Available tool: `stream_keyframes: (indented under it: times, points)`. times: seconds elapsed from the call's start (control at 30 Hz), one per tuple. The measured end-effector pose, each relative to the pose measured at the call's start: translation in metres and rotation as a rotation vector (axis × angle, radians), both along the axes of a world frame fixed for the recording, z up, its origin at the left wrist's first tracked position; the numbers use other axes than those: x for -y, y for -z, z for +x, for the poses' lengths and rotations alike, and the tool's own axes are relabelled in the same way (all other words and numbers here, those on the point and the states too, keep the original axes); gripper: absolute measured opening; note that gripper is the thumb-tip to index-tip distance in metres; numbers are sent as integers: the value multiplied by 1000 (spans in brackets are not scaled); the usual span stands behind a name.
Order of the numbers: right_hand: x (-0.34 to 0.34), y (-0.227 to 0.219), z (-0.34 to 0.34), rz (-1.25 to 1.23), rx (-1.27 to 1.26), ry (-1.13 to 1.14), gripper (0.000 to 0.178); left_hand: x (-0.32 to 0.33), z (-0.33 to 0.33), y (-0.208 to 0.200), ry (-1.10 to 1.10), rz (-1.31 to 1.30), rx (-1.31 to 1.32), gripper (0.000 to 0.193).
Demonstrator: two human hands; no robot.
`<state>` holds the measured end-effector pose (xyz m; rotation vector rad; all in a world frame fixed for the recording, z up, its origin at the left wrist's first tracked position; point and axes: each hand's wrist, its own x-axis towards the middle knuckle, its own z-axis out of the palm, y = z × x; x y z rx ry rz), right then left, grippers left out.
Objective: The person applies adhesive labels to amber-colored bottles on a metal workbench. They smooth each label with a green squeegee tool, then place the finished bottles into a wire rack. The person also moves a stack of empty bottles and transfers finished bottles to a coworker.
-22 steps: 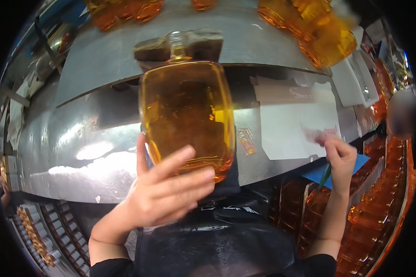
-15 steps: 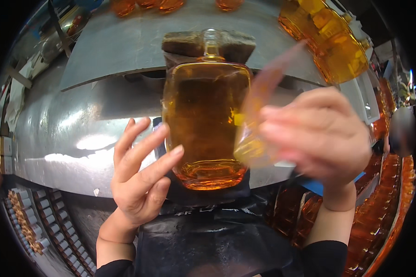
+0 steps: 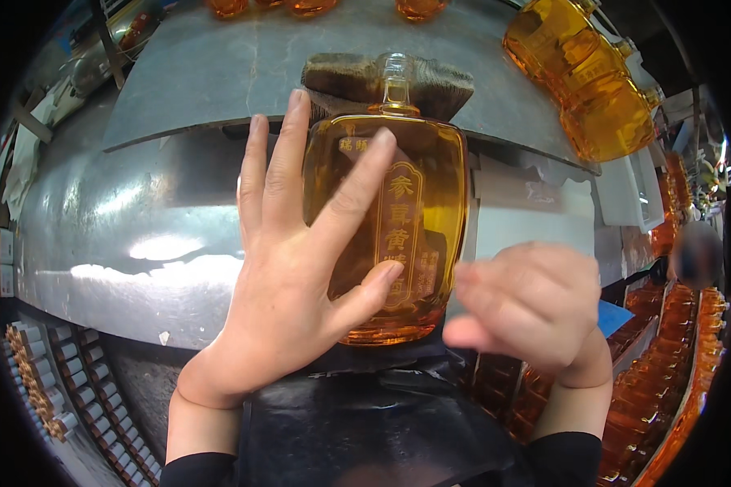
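Note:
A flat amber glass bottle lies on its back in front of me, its clear neck propped on a notched dark wooden block. Gold printing in a tall framed panel shows on its upper face. My left hand is spread over the left part of the bottle, the index finger reaching across the face and the thumb near the lower panel. Just off the bottle's lower right edge, my right hand is curled and slightly blurred, and nothing shows in its fingers.
Several amber bottles are grouped at the far right, and more stand along the far edge. A white sheet lies right of the bottle. Racks of pale cylinders are at lower left; rows of amber bottles fill the lower right.
The translucent film that was in my right hand no longer shows there, and gold printing now shows on the bottle. My left hand has moved onto the bottle; my right has lowered.

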<state>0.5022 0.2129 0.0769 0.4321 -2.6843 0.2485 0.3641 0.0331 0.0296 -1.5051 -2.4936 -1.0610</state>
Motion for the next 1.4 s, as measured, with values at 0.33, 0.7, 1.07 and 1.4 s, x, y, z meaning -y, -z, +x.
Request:
stream_keyframes:
  times: [0.33,0.7,1.07,1.4]
  points:
    - [13,-7,-21,333,246,340,88,3,-3,5,12,-36,1,86]
    - [9,-1,-18,214,213,365,83,4,-1,11,64,54,82,85]
    - [9,-5,-23,131,230,322,88,6,-5,8,79,36,169,93]
    - [13,-9,-28,153,321,352,90,5,-6,10,61,40,183,95]
